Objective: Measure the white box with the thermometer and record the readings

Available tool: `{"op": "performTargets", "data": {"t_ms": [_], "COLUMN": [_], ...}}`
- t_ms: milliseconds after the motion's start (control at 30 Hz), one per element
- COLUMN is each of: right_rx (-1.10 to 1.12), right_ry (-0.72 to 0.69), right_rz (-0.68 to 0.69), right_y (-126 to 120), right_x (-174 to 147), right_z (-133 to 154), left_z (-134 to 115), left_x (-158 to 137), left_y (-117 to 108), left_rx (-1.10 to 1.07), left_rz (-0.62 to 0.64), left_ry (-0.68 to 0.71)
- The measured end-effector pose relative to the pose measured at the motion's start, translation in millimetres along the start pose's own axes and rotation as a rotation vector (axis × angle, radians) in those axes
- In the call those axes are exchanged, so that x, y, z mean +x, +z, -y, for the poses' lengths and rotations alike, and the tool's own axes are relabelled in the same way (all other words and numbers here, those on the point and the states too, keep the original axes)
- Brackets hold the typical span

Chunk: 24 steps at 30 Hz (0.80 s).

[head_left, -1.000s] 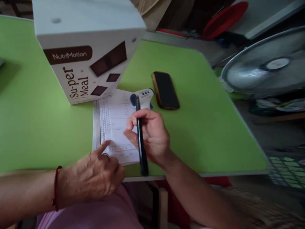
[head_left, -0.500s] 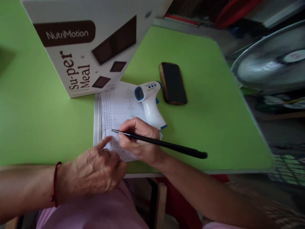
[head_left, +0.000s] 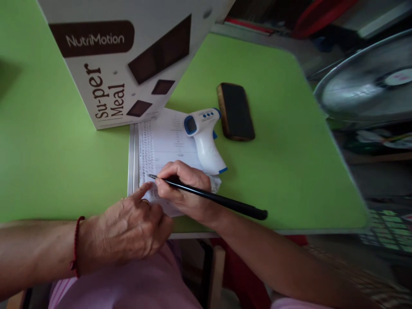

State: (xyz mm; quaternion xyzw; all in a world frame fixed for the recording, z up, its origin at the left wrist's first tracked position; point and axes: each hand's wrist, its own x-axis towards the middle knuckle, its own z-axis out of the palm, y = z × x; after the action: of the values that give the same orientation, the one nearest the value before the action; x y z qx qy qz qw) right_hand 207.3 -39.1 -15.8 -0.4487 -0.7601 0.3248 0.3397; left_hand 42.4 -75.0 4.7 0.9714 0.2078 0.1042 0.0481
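My right hand (head_left: 185, 189) is closed around a long black pen (head_left: 222, 199), its tip touching or just above a sheet of paper (head_left: 164, 141) with handwritten rows and printed lines. Close by, my left hand (head_left: 131, 225) has its index finger stretched out onto the sheet's lower left part, just below the pen tip. The other fingers of that hand are loosely bent, and nothing shows in them. A white and blue infrared thermometer (head_left: 206, 139) lies on the paper's right side. Under my right hand, part of the sheet is hidden.
A tall white NutriMotion box (head_left: 109, 81) stands at the paper's far end. Right of the thermometer, a phone (head_left: 236, 111) in a brown case lies on the green table (head_left: 289, 171). Beyond the table's right edge is a round fan (head_left: 360, 86).
The pen's rear end has swung left and slightly down, and my right hand has shifted a little left. My left hand stays nearly in place. The view has shifted slightly.
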Motion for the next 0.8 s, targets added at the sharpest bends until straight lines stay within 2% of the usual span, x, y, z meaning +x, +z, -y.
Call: {"op": "performTargets", "data": {"t_ms": [200,567,800], "right_rx": [-0.036,-0.033,-0.016], "right_ry": [0.009,-0.061,0.011], "right_rz": [0.002,-0.020,-0.065], "right_y": [0.6,1.4,-0.6], "right_x": [0.0,0.6,1.5], "right_z": [0.0,-3.5,1.0], "left_z": [-0.3,-0.5,-0.7], "left_x": [0.3,-0.8,-0.7], "left_y": [0.6,1.0,-0.3], "left_rx": [0.017,0.040,0.019], "left_rz": [-0.014,-0.013,0.025], "left_ry": [0.002,0.004,0.007]}}
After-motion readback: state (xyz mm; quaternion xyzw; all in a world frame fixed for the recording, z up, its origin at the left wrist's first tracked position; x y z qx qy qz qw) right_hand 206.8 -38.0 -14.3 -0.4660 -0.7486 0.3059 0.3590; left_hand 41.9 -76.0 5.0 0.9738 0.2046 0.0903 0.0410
